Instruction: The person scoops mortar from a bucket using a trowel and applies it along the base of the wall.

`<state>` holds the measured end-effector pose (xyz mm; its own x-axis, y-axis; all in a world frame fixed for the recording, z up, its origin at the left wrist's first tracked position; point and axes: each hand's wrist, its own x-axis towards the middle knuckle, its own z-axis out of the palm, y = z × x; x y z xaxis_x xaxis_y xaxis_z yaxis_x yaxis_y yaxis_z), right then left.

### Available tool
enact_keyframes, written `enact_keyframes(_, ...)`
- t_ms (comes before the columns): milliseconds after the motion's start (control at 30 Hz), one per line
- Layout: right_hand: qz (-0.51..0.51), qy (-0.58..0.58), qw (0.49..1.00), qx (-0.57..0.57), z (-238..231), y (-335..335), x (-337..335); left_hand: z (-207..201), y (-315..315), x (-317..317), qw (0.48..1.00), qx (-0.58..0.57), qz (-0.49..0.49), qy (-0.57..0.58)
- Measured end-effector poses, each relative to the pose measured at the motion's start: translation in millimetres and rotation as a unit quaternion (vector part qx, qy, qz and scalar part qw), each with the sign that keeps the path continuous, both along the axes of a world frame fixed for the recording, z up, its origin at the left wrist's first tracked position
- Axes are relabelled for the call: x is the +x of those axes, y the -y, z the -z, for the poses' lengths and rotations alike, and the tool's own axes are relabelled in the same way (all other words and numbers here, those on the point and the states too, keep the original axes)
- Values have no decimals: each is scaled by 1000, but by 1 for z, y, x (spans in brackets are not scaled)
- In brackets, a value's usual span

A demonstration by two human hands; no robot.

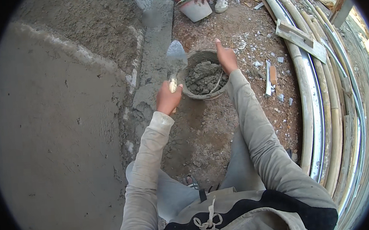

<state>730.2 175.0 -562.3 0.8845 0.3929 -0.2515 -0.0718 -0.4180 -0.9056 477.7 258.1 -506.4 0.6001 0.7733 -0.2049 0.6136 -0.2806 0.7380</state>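
Observation:
My left hand is wrapped round the pale handle of a trowel. The trowel's pointed grey blade is turned away from me, beside the left rim of a round bucket. Wet grey mortar fills much of the bucket, and part of the bucket's handle lies across it. At the bucket's far right rim, my right hand is closed with its thumb up; the fingers at the rim are mostly hidden behind the hand.
A strip of wet mortar runs along the left, beside a smooth grey slab. Bamboo poles and metal channels lie at right, under a plastering float. Ahead, another person's hands hold a white bucket. Rubble litters the ground.

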Motion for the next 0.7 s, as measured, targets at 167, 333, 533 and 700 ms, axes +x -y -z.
enact_keyframes(167,105,41,974,-195,36,30,32,34,5,46,932,277,125,-196)
enact_keyframes(333,173,44,960,-214,-3,30,27,59,-10,85,880,348,152,-285)
enact_keyframes(533,258,14,958,-127,20,40,48,47,9,78,810,325,326,-363)
enact_keyframes(700,269,55,961,-22,4,40,38,41,-23,76,854,386,204,-284)
